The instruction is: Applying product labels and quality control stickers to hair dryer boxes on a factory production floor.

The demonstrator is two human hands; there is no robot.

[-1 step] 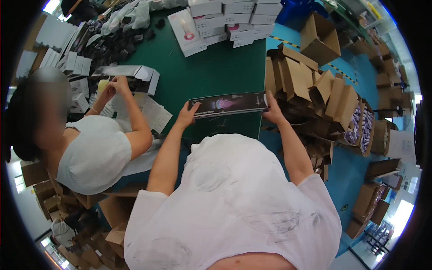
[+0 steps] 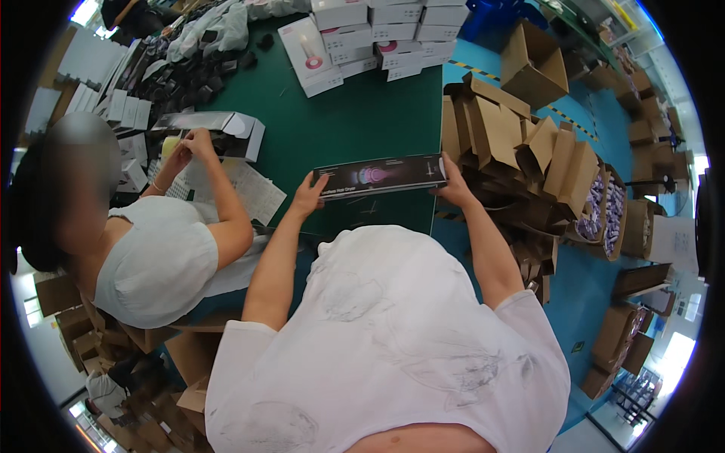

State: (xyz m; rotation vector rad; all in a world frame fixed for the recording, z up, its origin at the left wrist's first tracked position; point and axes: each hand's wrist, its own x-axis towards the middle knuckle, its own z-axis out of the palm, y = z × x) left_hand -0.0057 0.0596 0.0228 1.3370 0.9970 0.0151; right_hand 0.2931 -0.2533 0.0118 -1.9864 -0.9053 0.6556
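Between my two hands is a long, dark hair dryer box (image 2: 381, 176) with a pink and purple picture on its face, level above the near part of the green table. My left hand (image 2: 308, 195) grips its left end, thumb over the front. The right end is held by my right hand (image 2: 455, 183), at the table's right edge. Both hands' far fingers are partly hidden by the box.
On the green table (image 2: 294, 121), white boxes (image 2: 377, 38) are stacked at the back. To my left a co-worker (image 2: 162, 257) handles something small beside an open white box (image 2: 242, 128). Dark parts (image 2: 200, 79) pile up beyond. Brown cartons (image 2: 498, 136) crowd the right side.
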